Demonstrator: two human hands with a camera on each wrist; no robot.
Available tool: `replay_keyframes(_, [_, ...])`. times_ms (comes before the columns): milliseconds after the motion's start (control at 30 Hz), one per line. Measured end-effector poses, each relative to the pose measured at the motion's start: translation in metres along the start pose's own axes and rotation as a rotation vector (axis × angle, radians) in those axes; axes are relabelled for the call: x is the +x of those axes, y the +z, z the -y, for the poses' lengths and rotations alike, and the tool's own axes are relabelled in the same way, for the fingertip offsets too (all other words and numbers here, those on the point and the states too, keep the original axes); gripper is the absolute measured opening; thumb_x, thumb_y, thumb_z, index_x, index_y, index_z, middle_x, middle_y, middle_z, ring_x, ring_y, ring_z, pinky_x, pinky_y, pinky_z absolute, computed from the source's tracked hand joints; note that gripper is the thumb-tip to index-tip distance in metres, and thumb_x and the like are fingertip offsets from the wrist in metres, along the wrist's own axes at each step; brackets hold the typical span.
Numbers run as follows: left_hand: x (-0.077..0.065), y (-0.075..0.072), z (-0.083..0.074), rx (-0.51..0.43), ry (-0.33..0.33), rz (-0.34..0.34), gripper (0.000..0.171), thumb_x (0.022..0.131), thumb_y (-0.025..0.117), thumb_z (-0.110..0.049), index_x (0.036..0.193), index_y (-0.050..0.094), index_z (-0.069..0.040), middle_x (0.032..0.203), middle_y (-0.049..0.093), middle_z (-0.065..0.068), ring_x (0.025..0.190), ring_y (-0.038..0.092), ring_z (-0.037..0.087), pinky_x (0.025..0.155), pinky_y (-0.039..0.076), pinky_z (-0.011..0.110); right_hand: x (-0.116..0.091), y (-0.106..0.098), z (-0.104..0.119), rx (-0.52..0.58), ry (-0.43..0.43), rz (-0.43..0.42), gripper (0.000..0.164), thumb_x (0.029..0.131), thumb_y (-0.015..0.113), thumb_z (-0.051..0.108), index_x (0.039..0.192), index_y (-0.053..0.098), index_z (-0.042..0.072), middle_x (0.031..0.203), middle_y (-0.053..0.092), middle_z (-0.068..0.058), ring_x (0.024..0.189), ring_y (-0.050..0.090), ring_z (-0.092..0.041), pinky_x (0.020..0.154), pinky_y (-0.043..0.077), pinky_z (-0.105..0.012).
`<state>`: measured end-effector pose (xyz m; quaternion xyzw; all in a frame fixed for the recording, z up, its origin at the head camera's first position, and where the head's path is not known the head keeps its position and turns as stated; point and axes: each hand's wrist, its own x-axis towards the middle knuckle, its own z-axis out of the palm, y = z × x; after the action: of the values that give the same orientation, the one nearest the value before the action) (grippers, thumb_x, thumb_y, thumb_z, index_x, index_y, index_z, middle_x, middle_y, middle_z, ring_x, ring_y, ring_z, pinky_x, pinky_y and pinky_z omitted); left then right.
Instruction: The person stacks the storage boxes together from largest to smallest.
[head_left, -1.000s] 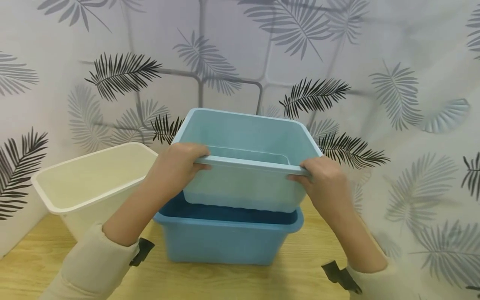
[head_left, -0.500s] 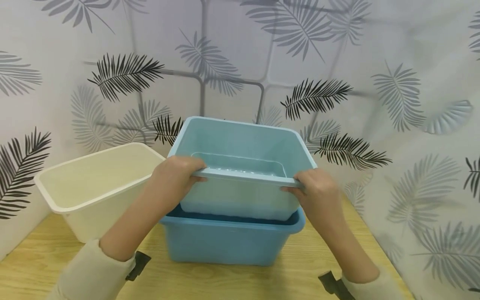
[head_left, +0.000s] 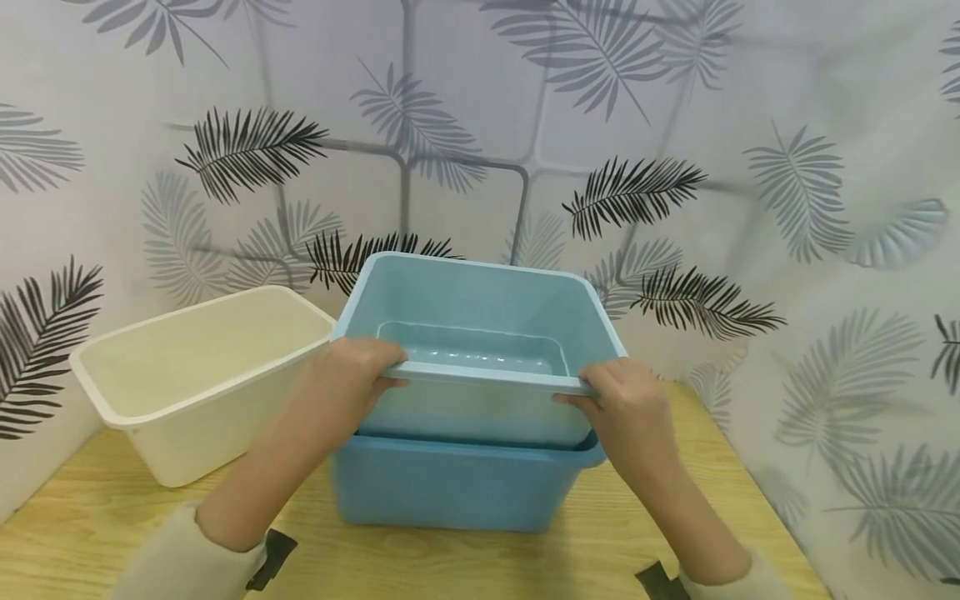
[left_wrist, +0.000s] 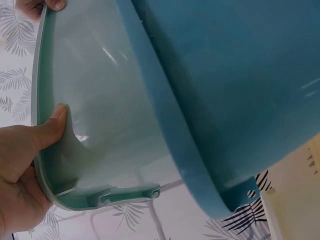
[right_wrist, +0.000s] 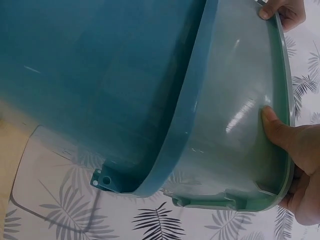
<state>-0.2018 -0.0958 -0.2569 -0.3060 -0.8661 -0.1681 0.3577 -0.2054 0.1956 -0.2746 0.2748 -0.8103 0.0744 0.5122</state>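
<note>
A light blue plastic bin (head_left: 480, 408) is partly inside a darker blue bin (head_left: 450, 492) that stands on the wooden table. My left hand (head_left: 356, 375) grips the light bin's near rim toward its left corner. Toward the right corner, my right hand (head_left: 622, 404) holds the same rim. Both wrist views show a thumb (left_wrist: 59, 120) pressed on the bin's outer wall below the rim, with the other fingers over the edge. The lower part of the light bin is hidden within the darker one, whose rim (right_wrist: 192, 100) runs around it.
A cream bin (head_left: 202, 375) stands on the table at the left, close to the blue ones. Behind is a pale curtain (head_left: 480, 125) with a leaf pattern. The wooden table (head_left: 420, 567) runs along the front, its right edge beside the curtain.
Both hands have moved down with the light blue bin, which now sits deeper in the darker blue bin. The cream bin stays in place.
</note>
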Motion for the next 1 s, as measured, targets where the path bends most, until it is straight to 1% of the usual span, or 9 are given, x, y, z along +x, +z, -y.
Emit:
replay_keyframes(233, [-0.008, 0.007, 0.002, 0.003, 0.01, -0.025, 0.019, 0.065, 0.077, -0.011, 0.079, 0.065, -0.007, 0.078, 0.07, 0.003, 0.07, 0.064, 0.019, 0.065, 0.052, 0.032, -0.007, 0.005, 0.002, 0.015, -0.01, -0.004, 0.032, 0.054, 0.081, 0.021, 0.07, 0.06, 0.001, 0.061, 0.061, -0.005, 0.057, 0.056, -0.021, 0.049, 0.045, -0.029])
replay_keyframes(467, [-0.013, 0.01, 0.002, 0.02, -0.009, -0.017, 0.019, 0.066, 0.077, -0.014, 0.08, 0.066, -0.007, 0.078, 0.071, 0.004, 0.071, 0.065, 0.02, 0.066, 0.052, 0.032, -0.013, 0.009, 0.004, 0.017, -0.007, 0.002, 0.032, 0.055, 0.08, 0.022, 0.069, 0.06, 0.002, 0.06, 0.06, -0.004, 0.055, 0.053, -0.019, 0.049, 0.043, -0.028])
replay_keyframes(633, [-0.018, 0.014, 0.003, 0.042, -0.013, -0.022, 0.019, 0.066, 0.077, -0.015, 0.081, 0.066, -0.008, 0.074, 0.069, 0.004, 0.068, 0.062, 0.021, 0.063, 0.051, 0.033, -0.018, 0.013, 0.006, 0.028, -0.001, -0.002, 0.031, 0.055, 0.08, 0.021, 0.07, 0.06, 0.003, 0.06, 0.059, -0.003, 0.056, 0.051, -0.019, 0.05, 0.041, -0.028])
replay_keyframes(767, [-0.022, 0.019, 0.005, 0.05, -0.006, -0.045, 0.019, 0.065, 0.077, -0.015, 0.079, 0.066, -0.009, 0.071, 0.067, 0.004, 0.066, 0.061, 0.021, 0.062, 0.05, 0.033, -0.022, 0.017, 0.007, 0.029, -0.004, -0.005, 0.032, 0.054, 0.08, 0.022, 0.069, 0.06, 0.003, 0.061, 0.058, -0.004, 0.056, 0.051, -0.019, 0.05, 0.041, -0.028])
replay_keyframes(1000, [-0.027, 0.027, 0.007, 0.051, 0.024, -0.082, 0.019, 0.064, 0.077, -0.017, 0.077, 0.065, -0.01, 0.068, 0.066, 0.002, 0.064, 0.061, 0.019, 0.062, 0.05, 0.032, -0.029, 0.022, 0.009, 0.024, 0.005, -0.006, 0.033, 0.052, 0.082, 0.021, 0.069, 0.061, 0.002, 0.06, 0.058, -0.004, 0.057, 0.052, -0.019, 0.051, 0.043, -0.029])
